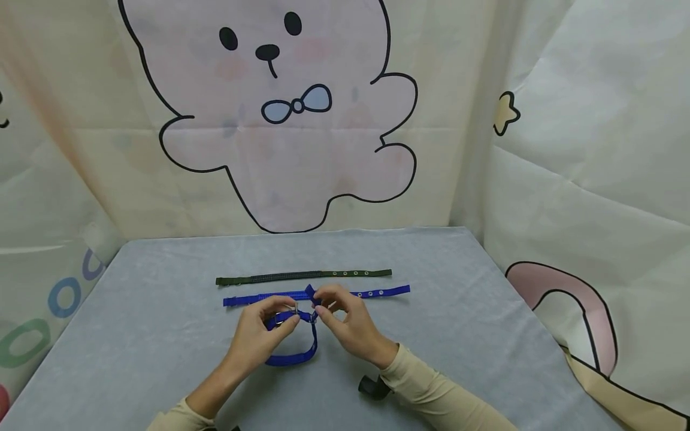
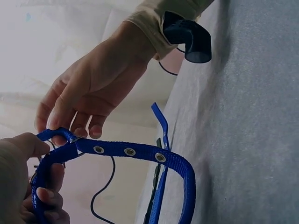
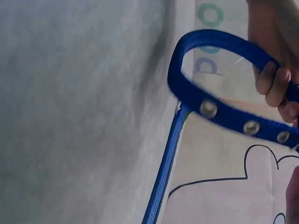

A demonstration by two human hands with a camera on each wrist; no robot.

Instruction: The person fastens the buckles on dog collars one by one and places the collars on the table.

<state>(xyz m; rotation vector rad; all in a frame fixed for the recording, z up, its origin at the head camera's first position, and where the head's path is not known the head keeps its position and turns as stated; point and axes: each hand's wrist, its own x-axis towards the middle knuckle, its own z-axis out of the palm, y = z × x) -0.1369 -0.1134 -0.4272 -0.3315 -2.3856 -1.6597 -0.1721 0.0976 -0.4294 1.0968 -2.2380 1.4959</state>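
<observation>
A blue pet collar (image 1: 293, 359) with metal eyelets hangs in a loop between the two hands above the table. The left hand (image 1: 261, 329) pinches it beside the metal buckle (image 1: 295, 309). Thumb and fingertips of the right hand (image 1: 350, 326) pinch the strap end, which sticks up past the buckle. In the left wrist view the right hand (image 2: 93, 88) holds a short bent piece of the collar (image 2: 112, 148). The right wrist view shows the eyelets along the loop (image 3: 224, 116) and the left hand's curled fingers (image 3: 275, 84); the buckle there is mostly out of frame.
Behind the hands, a second blue collar (image 1: 388, 293) lies stretched flat on the grey-covered table (image 1: 162, 311). Farther back lies a dark green collar (image 1: 286, 276), also straight. A black camera mount (image 1: 374, 388) sits on the right wrist. Printed curtains (image 1: 345, 167) surround the table.
</observation>
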